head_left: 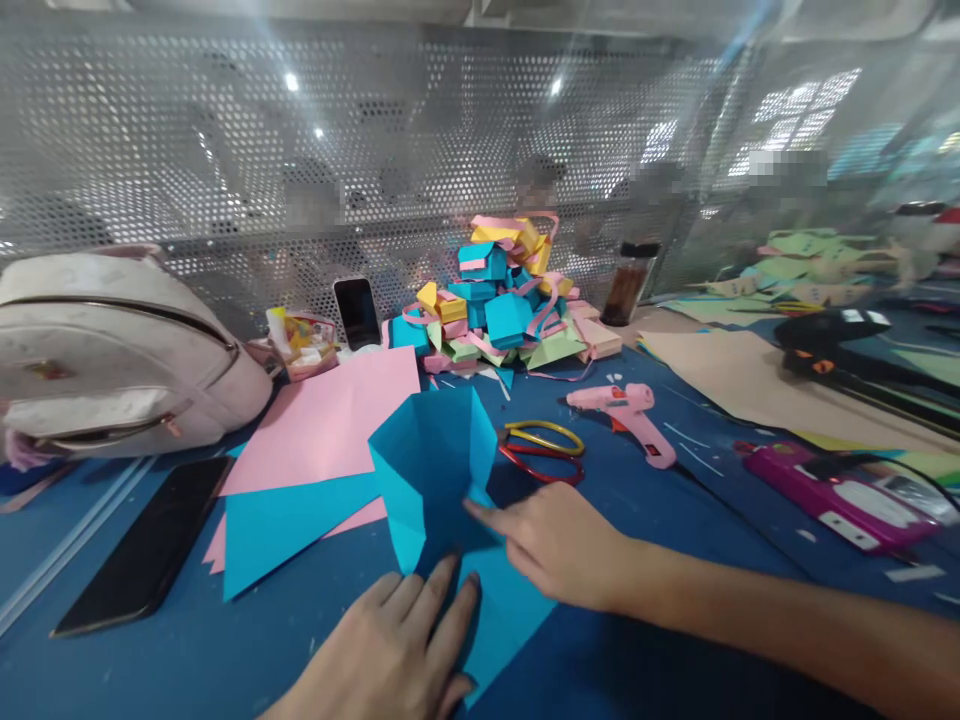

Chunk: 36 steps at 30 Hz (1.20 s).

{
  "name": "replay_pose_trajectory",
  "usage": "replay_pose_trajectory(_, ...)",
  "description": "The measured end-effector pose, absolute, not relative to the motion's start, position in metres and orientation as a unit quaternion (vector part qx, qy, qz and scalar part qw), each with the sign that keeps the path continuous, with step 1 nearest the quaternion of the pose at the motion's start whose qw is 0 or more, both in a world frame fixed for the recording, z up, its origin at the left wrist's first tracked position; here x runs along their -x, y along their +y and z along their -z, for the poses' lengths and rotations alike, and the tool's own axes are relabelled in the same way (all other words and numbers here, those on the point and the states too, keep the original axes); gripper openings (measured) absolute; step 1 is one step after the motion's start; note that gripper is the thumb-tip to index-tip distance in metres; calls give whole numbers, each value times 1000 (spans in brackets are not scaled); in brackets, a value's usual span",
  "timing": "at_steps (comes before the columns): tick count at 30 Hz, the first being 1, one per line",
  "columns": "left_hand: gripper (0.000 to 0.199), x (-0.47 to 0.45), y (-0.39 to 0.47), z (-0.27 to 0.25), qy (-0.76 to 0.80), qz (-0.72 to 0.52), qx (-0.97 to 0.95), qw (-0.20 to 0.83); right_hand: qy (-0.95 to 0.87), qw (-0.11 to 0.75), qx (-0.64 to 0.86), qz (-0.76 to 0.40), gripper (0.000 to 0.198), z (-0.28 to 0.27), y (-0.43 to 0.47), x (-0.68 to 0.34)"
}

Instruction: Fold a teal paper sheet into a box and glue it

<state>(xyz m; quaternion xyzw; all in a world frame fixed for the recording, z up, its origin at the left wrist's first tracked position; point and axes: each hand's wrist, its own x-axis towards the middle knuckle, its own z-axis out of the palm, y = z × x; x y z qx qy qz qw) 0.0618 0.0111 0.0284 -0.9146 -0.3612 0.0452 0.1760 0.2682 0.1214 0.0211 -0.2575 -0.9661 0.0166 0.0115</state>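
Note:
A blue sheet of craft paper [502,620] is partly folded into an open box shape, its creased walls standing up at the far end. Across its near left part lies my left hand [397,640], fingers stretched out and resting on the paper. My right hand [562,540] comes in from the right with its fingers curled. Its index finger reaches to the inner corner of the fold, at the right wall of the box. Whatever its thumb touches is hidden. Just beyond sit scissors [544,425] with yellow and red handles, and a pink glue gun [626,415].
Pink paper sheets [322,420], a black phone [142,550] and a white backpack [120,350] lie to the left. Behind rises a pile of small paper boxes [502,300] beside a bottle [630,285]. At right are a purple power strip [840,495] and a black stapler [832,340].

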Motion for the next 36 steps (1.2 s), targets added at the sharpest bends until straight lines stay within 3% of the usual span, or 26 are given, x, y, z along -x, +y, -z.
replay_pose_trajectory(9,39,-51,-1,-26,-283,76,925,243,-978,76,193,-37,34,-31,96,-263)
replay_pose_trajectory(18,30,-39,0,-31,-235,157,931,232,-981,72,130,-124,83,-31,80,-255)
replay_pose_trajectory(20,30,-37,6,-28,-248,184,924,227,-980,64,133,-136,85,-30,78,-252)
replay_pose_trajectory(22,30,-35,12,-26,-264,200,917,222,-977,67,147,-140,79,-31,75,-248)
replay_pose_trajectory(26,32,-31,17,-27,-306,201,908,203,-976,86,146,-135,48,-37,75,-240)
replay_pose_trajectory(31,27,-22,19,-33,-329,231,895,192,-972,102,138,-163,42,-40,89,-236)
replay_pose_trajectory(34,25,-13,21,-42,-339,271,871,228,-958,160,144,-191,39,-46,101,-237)
replay_pose_trajectory(36,33,-6,23,-48,-360,298,845,258,-939,206,148,-232,37,-54,109,-239)
